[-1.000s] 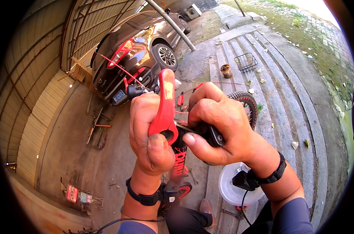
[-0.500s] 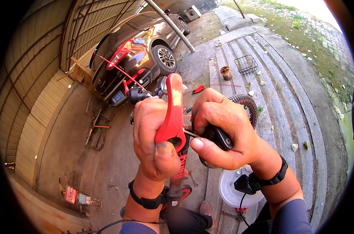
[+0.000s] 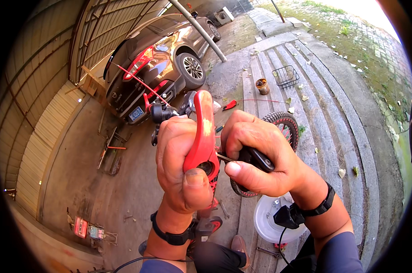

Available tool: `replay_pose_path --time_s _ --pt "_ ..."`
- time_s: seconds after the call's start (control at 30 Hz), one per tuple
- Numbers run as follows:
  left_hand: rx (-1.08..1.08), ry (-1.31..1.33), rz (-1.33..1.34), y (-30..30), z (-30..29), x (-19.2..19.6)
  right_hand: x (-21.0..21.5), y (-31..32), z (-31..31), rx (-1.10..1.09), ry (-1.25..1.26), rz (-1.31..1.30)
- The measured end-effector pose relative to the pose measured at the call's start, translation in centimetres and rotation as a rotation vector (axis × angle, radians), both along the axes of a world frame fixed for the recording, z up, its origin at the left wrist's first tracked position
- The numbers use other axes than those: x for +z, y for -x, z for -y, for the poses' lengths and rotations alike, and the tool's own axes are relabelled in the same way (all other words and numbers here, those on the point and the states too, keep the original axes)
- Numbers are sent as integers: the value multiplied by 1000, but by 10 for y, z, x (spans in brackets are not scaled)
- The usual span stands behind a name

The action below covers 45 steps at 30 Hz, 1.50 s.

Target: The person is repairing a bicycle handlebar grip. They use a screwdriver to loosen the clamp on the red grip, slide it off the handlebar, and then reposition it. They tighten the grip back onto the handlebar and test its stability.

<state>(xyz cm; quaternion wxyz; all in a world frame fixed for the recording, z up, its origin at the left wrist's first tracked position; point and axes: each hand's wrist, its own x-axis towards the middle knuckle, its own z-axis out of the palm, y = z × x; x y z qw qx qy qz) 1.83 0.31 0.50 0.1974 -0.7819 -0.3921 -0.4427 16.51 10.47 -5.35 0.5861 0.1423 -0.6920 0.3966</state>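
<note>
My left hand is closed around a red lever, whose paint is worn to a pale patch near its upper end. Its thumb presses at the round hole in the lever's lower end. A black folding hex key set sits in my right hand, fingers wrapped over it. From it a thin metal key reaches to the lever's right side; whether its tip is seated I cannot tell. Behind my hands stands a small bike with a black handlebar grip and a knobby tyre, its frame partly hidden.
A white plastic tub stands by my right forearm. Beyond are a wire basket, a brown pot and a red-handled tool. A parked car is at the far left. Wrenches lie near my feet.
Both hands, with the lever and the hex key set, have shifted very slightly right and down. The grips look the same.
</note>
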Motion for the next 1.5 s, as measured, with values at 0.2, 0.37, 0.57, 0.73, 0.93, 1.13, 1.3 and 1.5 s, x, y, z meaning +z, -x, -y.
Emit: replay_pose_path --time_s 0.2,0.37,0.57,0.73,0.93,1.13,1.3,1.5 --pt "-15 -6 -23 2 0 0 -1 1 2 -50 -9 -34" --pt "-30 9 -67 4 3 4 -1 -2 9 -160 -6 -44" --pt "-64 11 -151 7 2 12 5 -14 9 -359 -98 9" --pt "-2 164 -91 0 10 21 -2 -22 4 21 88 84" --pt "-58 181 -151 -1 10 30 20 -41 20 485 606 46" --pt "-56 267 -135 3 14 36 51 -44 12 574 679 224" --pt "-53 236 -112 5 13 32 66 -42 10 391 563 360" --pt "-55 227 -143 6 9 35 81 -50 13 242 484 429"
